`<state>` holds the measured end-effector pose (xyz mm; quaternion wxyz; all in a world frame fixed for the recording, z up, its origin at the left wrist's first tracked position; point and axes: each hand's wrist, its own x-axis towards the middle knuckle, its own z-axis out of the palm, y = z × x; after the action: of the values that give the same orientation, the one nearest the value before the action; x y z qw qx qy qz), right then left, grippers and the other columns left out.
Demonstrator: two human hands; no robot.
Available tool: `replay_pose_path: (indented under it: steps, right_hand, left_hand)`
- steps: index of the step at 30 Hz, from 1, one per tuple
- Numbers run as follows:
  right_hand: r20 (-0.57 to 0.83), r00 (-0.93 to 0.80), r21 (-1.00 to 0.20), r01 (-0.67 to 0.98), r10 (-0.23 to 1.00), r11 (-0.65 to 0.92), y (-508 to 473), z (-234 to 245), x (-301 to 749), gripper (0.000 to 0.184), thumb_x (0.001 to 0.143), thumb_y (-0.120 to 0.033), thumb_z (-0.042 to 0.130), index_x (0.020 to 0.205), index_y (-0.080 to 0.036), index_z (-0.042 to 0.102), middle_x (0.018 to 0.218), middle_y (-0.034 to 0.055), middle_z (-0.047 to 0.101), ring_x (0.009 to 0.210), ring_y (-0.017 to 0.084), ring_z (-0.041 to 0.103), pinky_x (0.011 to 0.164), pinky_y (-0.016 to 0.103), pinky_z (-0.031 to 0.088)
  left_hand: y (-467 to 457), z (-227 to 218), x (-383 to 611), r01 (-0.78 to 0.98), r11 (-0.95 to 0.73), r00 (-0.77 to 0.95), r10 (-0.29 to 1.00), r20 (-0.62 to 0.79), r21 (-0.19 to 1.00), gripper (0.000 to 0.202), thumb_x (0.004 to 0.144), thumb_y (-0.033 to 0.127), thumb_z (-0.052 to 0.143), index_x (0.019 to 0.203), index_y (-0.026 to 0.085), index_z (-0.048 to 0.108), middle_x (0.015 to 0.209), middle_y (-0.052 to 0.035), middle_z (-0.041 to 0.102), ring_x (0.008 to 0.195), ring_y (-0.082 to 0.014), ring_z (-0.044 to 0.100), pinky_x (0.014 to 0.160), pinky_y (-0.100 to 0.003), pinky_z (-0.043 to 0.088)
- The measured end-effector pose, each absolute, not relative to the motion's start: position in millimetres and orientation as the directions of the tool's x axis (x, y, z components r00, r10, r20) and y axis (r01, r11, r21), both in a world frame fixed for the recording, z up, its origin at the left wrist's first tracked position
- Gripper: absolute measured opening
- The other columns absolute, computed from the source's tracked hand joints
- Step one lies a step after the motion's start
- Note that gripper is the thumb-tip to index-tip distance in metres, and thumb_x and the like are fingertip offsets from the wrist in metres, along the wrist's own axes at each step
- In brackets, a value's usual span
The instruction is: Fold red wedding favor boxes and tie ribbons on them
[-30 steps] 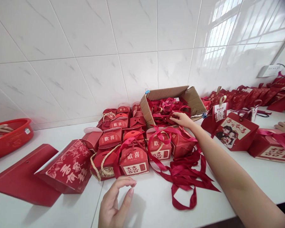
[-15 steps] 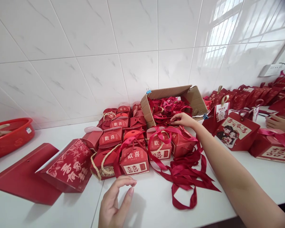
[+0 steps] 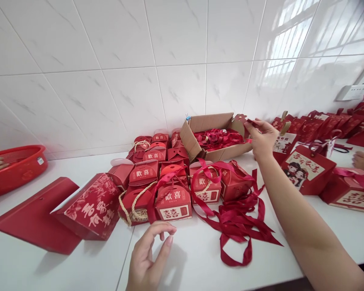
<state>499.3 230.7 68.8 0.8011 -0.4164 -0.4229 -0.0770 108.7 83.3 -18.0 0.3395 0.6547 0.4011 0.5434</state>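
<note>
Many small red paper boxes [image 3: 144, 173] sit close together on the white tabletop [image 3: 200, 258]. At their back right is an open brown cardboard box [image 3: 214, 120] with shiny red ribbons [image 3: 220, 139] inside. The right hand [image 3: 264, 135] is up by that box's right side, fingers pinched on a flat red piece [image 3: 240, 118] with a wavy edge; it is small, so maybe it is paper. The left hand [image 3: 148, 254] is near the front boxes, free, with its thumb and fingers a little apart. Long dark-red ribbons [image 3: 235, 220] lie heaped by the front boxes' right end.

red basin [image 3: 21, 174]: far left | white power strip [image 3: 352, 93]: right | tiled wall [image 3: 124, 101]: behind
</note>
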Motion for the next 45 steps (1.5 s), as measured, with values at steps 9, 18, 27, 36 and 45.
replay_pose_path:
  steps: [9, 18, 27, 36, 45]
  right_hand:
    - [0.873, -0.319, -0.182, 0.487, 0.368, 0.854, 110, 121, 395, 0.009, 0.083, -0.027, 0.072, 0.086, -0.035, 0.073, 0.075, -0.0035, 0.072, 0.085, 0.021, 0.069, 0.086, 0.045, 0.049]
    - [0.448, -0.758, -0.009, 0.526, 0.474, 0.851, 87, 8, 324, 0.027, 0.099, -0.017, 0.046, 0.086, -0.020, 0.069, 0.072, 0.0006, 0.070, 0.089, 0.018, 0.063, 0.097, 0.042, 0.026]
    - [0.692, -0.408, -0.204, 0.681, 0.596, 0.703, 87, 52, 318, 0.017, 0.087, -0.038, 0.069, 0.079, -0.023, 0.067, 0.089, 0.0020, 0.073, 0.090, 0.022, 0.065, 0.090, 0.045, 0.031]
    - [0.476, -0.305, -0.789, 0.267, 0.825, 0.554, 73, 147, 271, 0.023, 0.080, -0.040, 0.074, 0.076, -0.018, 0.068, 0.071, -0.0002, 0.063, 0.065, 0.014, 0.057, 0.057, 0.027, 0.041]
    - [0.498, -0.714, -0.454, 0.269, 0.492, 0.850, 106, 111, 246, 0.036, 0.085, -0.041, 0.069, 0.064, -0.014, 0.062, 0.066, 0.0027, 0.058, 0.060, 0.011, 0.050, 0.057, 0.024, 0.039]
  left_hand:
    - [89, -20, 103, 0.109, -0.459, 0.001, 0.887, 0.461, 0.882, 0.021, 0.085, 0.027, 0.065, 0.103, 0.018, 0.063, 0.090, -0.0071, 0.068, 0.084, -0.0187, 0.065, 0.079, -0.029, 0.054]
    - [89, -17, 98, -0.006, -0.419, -0.182, 0.893, 0.411, 0.908, 0.012, 0.086, 0.028, 0.065, 0.094, 0.019, 0.060, 0.090, -0.0033, 0.062, 0.083, -0.0146, 0.062, 0.076, -0.024, 0.051]
    - [89, -17, 99, 0.047, -0.433, -0.110, 0.894, 0.435, 0.900, 0.008, 0.087, 0.026, 0.064, 0.090, 0.019, 0.062, 0.087, -0.0036, 0.061, 0.083, -0.0153, 0.058, 0.073, -0.025, 0.046]
    - [91, -23, 98, 0.032, -0.492, -0.125, 0.862, 0.492, 0.870, 0.006, 0.086, 0.022, 0.062, 0.090, 0.018, 0.063, 0.085, -0.0038, 0.063, 0.076, -0.0148, 0.058, 0.068, -0.025, 0.046]
    - [67, -3, 83, -0.041, -0.685, -0.227, 0.715, 0.661, 0.727, 0.008, 0.089, 0.017, 0.059, 0.095, 0.021, 0.060, 0.087, -0.0017, 0.059, 0.080, -0.0121, 0.056, 0.073, -0.022, 0.049]
